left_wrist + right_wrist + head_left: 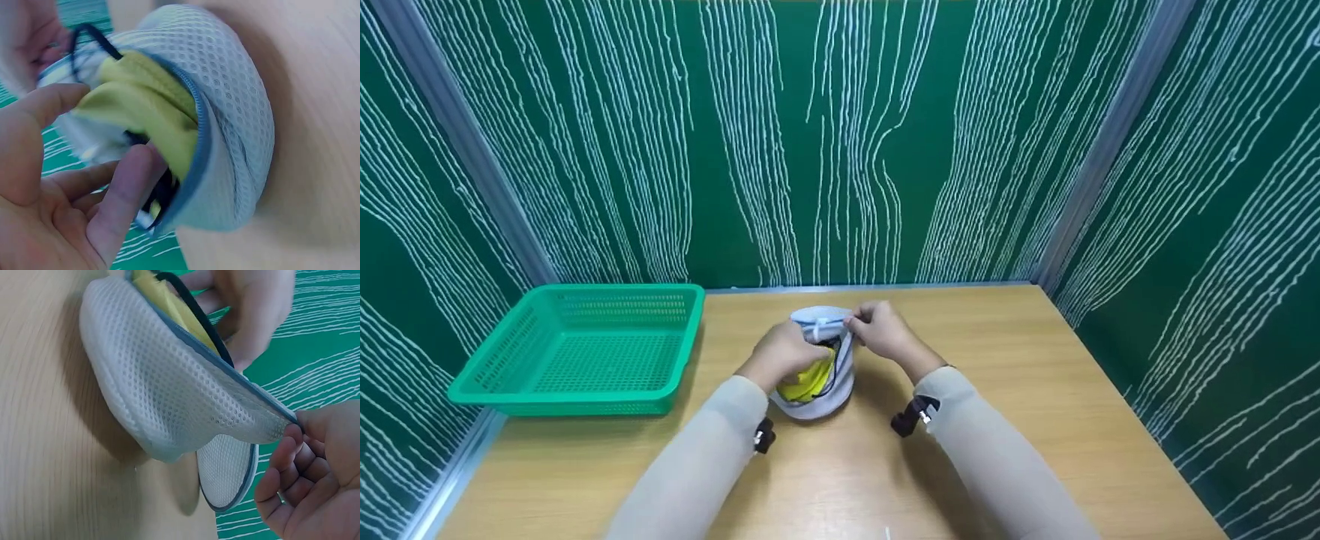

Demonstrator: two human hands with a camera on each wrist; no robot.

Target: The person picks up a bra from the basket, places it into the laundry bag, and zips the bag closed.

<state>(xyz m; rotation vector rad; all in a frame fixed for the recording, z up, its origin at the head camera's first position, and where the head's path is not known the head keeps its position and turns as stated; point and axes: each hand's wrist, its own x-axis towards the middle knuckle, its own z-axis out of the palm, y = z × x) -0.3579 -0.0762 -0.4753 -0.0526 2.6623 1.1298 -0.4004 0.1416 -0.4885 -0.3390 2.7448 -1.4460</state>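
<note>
The left hand (786, 347) has its thumb and fingers apart at the yellow cloth (811, 380), though whether they grip it cannot be told, while the right hand (882, 330) pinches the far right rim of the white mesh bag (844, 379). The cloth lies in the bag's open mouth, directly under the left hand, the nearer one. The bag's long axis runs away from the person across the wooden table (1080, 427), right of a green basket (577, 400).
</note>
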